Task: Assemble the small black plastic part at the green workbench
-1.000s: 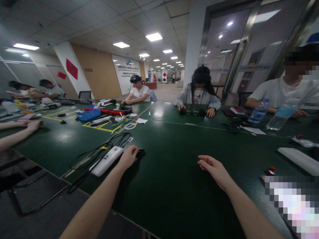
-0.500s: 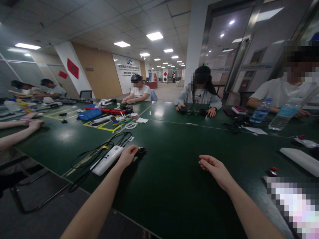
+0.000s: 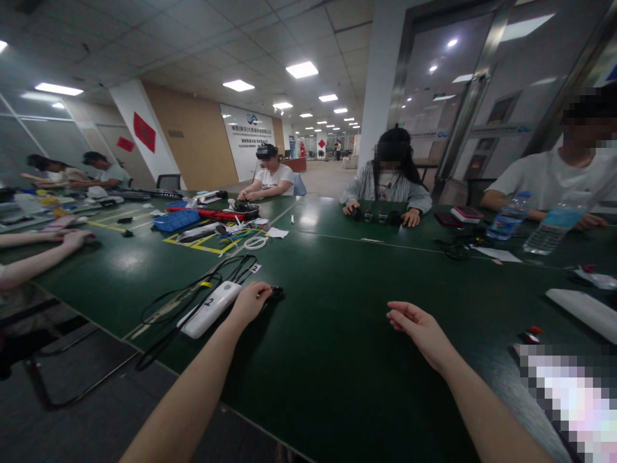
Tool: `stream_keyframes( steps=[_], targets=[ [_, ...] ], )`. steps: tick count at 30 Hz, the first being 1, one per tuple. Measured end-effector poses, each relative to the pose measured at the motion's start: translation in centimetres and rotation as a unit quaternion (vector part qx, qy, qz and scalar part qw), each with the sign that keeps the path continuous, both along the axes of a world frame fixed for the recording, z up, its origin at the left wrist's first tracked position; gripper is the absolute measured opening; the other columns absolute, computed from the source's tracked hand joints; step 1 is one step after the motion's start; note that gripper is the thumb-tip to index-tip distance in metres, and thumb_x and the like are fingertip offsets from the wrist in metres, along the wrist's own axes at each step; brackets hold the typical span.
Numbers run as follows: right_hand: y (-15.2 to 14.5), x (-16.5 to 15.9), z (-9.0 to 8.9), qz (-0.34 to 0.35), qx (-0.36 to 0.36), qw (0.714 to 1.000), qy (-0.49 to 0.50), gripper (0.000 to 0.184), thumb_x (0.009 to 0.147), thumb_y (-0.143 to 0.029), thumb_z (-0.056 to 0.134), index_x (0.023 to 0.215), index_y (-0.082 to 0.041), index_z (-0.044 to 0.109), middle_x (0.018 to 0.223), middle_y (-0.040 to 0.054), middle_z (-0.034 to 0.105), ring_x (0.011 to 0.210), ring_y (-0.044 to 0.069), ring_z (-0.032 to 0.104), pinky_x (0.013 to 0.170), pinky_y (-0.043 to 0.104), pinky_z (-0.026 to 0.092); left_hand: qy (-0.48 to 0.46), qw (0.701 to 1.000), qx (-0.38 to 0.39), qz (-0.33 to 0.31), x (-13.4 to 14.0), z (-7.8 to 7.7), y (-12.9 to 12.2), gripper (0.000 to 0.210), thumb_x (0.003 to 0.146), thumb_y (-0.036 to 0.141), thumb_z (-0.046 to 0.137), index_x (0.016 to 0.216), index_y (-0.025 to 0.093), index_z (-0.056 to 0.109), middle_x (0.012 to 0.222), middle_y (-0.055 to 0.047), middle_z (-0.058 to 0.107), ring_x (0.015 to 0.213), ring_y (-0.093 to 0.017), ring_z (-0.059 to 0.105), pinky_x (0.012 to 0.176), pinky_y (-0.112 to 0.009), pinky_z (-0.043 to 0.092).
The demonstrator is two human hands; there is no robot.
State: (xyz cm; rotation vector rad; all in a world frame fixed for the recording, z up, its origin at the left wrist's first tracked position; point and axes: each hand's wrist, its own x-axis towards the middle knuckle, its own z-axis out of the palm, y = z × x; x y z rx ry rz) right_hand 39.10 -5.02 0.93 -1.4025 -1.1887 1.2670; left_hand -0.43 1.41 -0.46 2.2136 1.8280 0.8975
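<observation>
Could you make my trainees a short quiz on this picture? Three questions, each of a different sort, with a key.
1. True or false: the right hand is holding a bottle.

2. Multiple choice: what is at the fingertips of the left hand?
A) a bottle
B) a small dark item
C) a blue tray

3. Fill in the blank: the white box beside the left hand bears the number ___.

Key:
1. False; no bottle is in its grip.
2. B
3. 2
</observation>
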Motion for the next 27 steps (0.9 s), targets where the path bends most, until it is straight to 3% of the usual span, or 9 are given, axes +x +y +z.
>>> stream_keyframes(
  steps=[9, 16, 19, 22, 27],
  targets=[
    [-0.21, -0.15, 0.39, -0.005, -0.005, 1.000, -0.004, 0.031, 0.068, -0.033, 0.060, 0.097, -0.023, 0.060, 0.089, 0.0035, 0.064, 0.084, 0.019, 0.058, 0.078, 0.034, 0.047, -0.036, 0.998, 0.001, 0.048, 0.17, -0.09, -0.09, 0.018, 0.071, 0.036, 0.051, 0.075, 0.019, 0.054, 0.073, -0.001, 0.060, 0.070, -0.015, 0.056, 0.068, -0.027, 0.044],
    [-0.01, 0.18, -0.03, 0.004, -0.005, 1.000, -0.007, 0.035, 0.068, -0.036, 0.059, 0.100, -0.022, 0.059, 0.092, 0.0038, 0.064, 0.086, 0.020, 0.058, 0.078, 0.033, 0.046, -0.077, 0.994, -0.014, 0.070, -0.01, -0.03, 0.20, 0.026, 0.075, 0.036, 0.043, 0.080, 0.018, 0.061, 0.080, -0.003, 0.063, 0.075, -0.016, 0.058, 0.073, -0.028, 0.044],
    [-0.13, 0.12, 0.18, 0.005, -0.008, 1.000, -0.006, 0.034, 0.068, -0.035, 0.059, 0.100, -0.022, 0.059, 0.092, 0.0038, 0.063, 0.086, 0.020, 0.058, 0.078, 0.033, 0.046, -0.101, 0.993, -0.032, 0.058, 0.01, 0.24, 0.08, 0.029, 0.076, 0.038, 0.041, 0.084, 0.017, 0.061, 0.084, -0.004, 0.064, 0.078, -0.017, 0.058, 0.075, -0.029, 0.044],
    [-0.16, 0.02, 0.24, 0.004, -0.005, 1.000, -0.003, 0.033, 0.069, -0.034, 0.059, 0.099, -0.023, 0.059, 0.091, 0.0037, 0.063, 0.086, 0.020, 0.058, 0.078, 0.034, 0.046, -0.127, 0.990, -0.057, 0.022, 0.10, 0.44, -0.16, 0.033, 0.070, 0.039, 0.051, 0.093, 0.017, 0.059, 0.091, -0.005, 0.063, 0.078, -0.017, 0.058, 0.074, -0.030, 0.046],
    [-0.07, -0.12, 0.19, -0.002, 0.003, 1.000, 0.004, 0.031, 0.068, -0.033, 0.061, 0.097, -0.023, 0.060, 0.089, 0.0036, 0.064, 0.084, 0.020, 0.058, 0.080, 0.035, 0.046, -0.092, 0.995, -0.040, -0.014, 0.09, 0.48, -0.41, 0.028, 0.064, 0.032, 0.058, 0.088, 0.018, 0.061, 0.089, -0.005, 0.059, 0.079, -0.017, 0.057, 0.075, -0.032, 0.047]
  ],
)
